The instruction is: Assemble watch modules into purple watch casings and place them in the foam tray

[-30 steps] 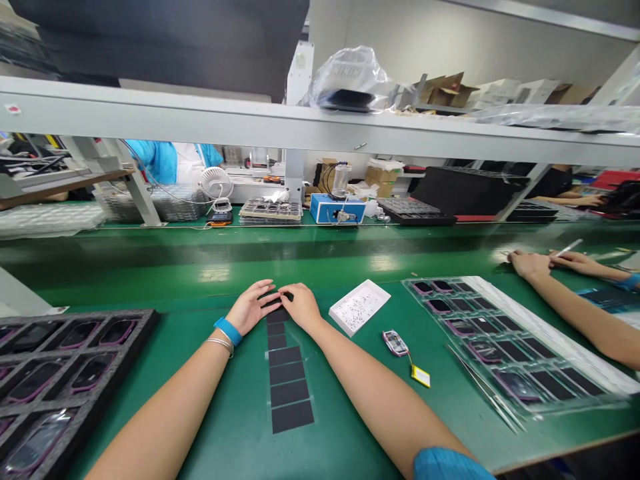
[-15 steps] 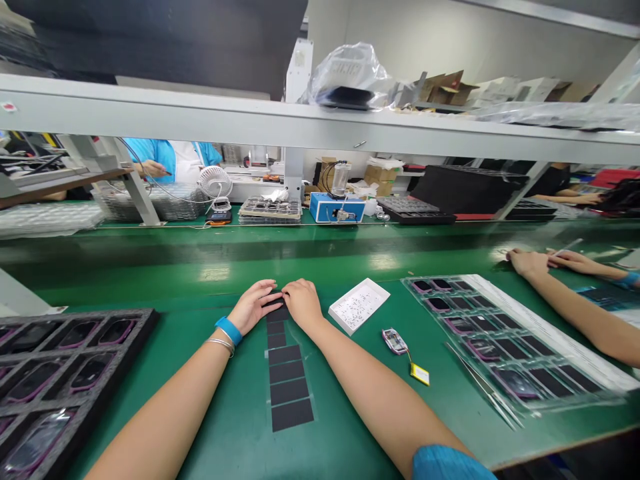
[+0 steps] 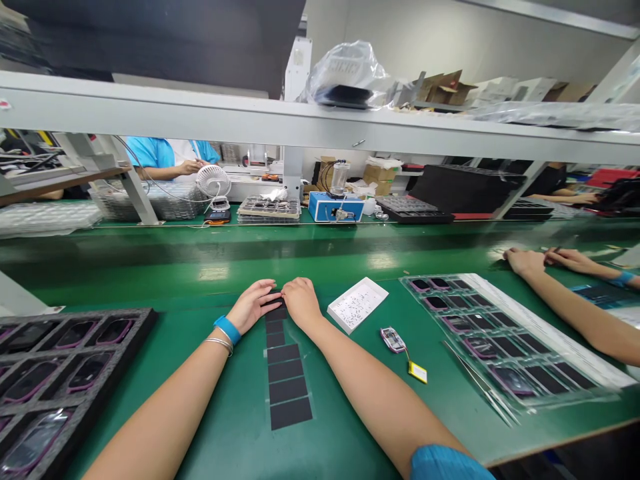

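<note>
**Close Work at the Green Desk (image 3: 225,427)**

A worker's left hand (image 3: 253,307) and right hand (image 3: 301,303) sit close together at the far end of a row of black patches (image 3: 286,371) lying flat; whether either grip is clamped on a piece cannot be told. A white tray (image 3: 357,305) of small dark bits lies to their right.

matt rectangular patches (image 3: 290,412), shiny metal tweezers (image 3: 481,384), smooth tabletop (image 3: 225,417)

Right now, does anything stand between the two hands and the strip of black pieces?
Nothing visible does: the left hand and right hand are at the far end of the strip of black pieces. The white box lies aside, to the right.
</note>
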`<state>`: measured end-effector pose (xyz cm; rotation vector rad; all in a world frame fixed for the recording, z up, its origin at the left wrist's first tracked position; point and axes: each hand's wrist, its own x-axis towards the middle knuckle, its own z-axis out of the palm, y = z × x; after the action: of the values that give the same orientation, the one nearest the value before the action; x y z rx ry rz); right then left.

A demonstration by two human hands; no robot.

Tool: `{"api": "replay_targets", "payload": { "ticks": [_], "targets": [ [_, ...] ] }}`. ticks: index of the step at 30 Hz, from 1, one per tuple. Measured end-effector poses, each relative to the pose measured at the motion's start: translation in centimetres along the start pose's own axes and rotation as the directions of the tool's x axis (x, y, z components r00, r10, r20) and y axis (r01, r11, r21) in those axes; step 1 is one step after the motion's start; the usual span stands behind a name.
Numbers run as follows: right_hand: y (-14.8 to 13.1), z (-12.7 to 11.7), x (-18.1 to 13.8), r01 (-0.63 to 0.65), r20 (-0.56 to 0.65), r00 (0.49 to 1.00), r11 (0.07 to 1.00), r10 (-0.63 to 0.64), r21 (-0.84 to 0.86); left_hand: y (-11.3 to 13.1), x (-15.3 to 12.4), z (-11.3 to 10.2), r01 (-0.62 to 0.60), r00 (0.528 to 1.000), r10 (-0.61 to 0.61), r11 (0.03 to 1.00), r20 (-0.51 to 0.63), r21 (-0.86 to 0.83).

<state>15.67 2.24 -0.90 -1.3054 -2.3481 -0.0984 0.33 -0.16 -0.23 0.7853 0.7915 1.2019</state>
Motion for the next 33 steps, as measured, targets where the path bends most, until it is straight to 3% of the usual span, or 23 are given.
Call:
{"api": "replay_targets", "payload": {
  "ticks": [21, 33],
  "targets": [
    [0.18, 0.06, -0.02, -0.033, -0.009, 0.999, 0.999, 0.033, 0.014, -0.16, 0.17, -0.16, -0.001, 1.0, 0.001, 1.0, 0.014, 0.017],
    [0.11, 0.36, -0.14, -0.131, -0.034, 0.99, 0.984, 0.136, 0.122, -0.24, 0.28, -0.32, -0.001, 1.0, 0.001, 1.0, 0.022, 0.011]
  ]
}}
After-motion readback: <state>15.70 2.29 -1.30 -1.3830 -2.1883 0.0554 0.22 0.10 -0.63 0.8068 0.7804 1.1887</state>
